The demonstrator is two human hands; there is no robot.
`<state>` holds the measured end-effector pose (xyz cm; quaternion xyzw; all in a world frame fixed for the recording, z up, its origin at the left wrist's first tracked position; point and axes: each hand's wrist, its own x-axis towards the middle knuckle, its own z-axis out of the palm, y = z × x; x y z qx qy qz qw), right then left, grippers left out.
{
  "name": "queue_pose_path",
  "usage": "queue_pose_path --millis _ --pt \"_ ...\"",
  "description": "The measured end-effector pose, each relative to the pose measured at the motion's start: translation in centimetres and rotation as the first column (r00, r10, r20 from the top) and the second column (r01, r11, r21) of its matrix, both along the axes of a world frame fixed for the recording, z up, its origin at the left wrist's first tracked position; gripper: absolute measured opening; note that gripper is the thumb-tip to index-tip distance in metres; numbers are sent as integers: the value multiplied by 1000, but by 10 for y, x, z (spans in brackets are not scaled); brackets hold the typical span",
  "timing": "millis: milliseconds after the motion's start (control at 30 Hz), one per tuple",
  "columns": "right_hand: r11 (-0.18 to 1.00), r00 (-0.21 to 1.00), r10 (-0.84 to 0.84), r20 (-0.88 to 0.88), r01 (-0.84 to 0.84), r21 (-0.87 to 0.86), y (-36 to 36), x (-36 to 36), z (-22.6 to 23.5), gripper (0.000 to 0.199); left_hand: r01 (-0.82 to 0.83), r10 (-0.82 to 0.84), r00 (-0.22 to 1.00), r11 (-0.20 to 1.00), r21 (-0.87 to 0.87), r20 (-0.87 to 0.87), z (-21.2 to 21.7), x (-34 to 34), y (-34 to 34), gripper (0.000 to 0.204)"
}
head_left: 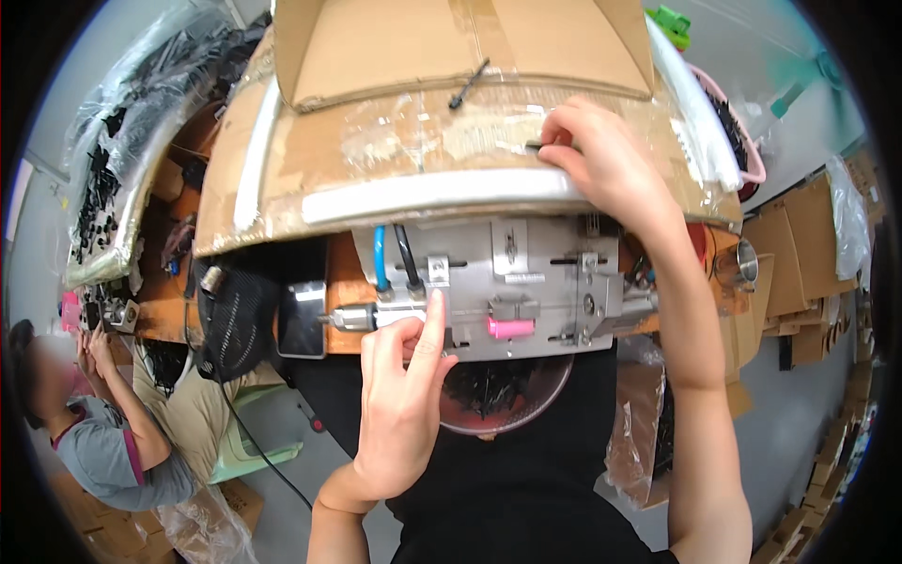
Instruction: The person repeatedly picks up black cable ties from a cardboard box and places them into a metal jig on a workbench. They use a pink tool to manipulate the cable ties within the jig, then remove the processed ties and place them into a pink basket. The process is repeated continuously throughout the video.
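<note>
My right hand (601,155) is over the cardboard at the far right, thumb and fingers pinched on a small dark part (533,146), mostly hidden by the fingertips. My left hand (402,404) is at the near edge of a metal fixture (554,273). Its index finger is stretched out over the plate beside a silver cylinder (352,319); the other fingers are loosely curled, and nothing shows in them. A pink piece (510,328) sits on the fixture, right of that hand. On the cardboard lies a thin black part (469,85) with a thicker end.
Blue (380,256) and black hoses run to the fixture. Below it, a bowl (554,399) holds many dark pieces. A phone (302,320) and a black mesh item (242,315) lie left. Another person (122,432) works at far left. A metal cup (738,263) stands right.
</note>
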<state>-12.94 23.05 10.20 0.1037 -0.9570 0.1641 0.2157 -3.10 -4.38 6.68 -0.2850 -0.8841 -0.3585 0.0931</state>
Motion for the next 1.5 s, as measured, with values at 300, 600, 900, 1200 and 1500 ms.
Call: queue_pose_path --millis 300,600,900,1200,1500 --pt "900 944 328 22 -320 296 -35 -110 6 6 -92 93 995 994 62 -21 16 -26 -18 56" --pt "862 925 379 21 -361 357 18 -80 10 10 44 -43 999 998 54 -15 37 -51 3 55" --pt "768 802 -584 -129 597 233 310 -10 40 10 83 -93 989 992 -93 -114 71 -138 -3 47" --pt "944 986 -145 -82 112 -312 213 -256 166 41 -45 -40 926 975 -217 -375 206 -450 134 50" --pt "853 853 -515 85 519 -47 195 -407 146 76 -845 -836 507 -434 312 211 243 -581 280 79"
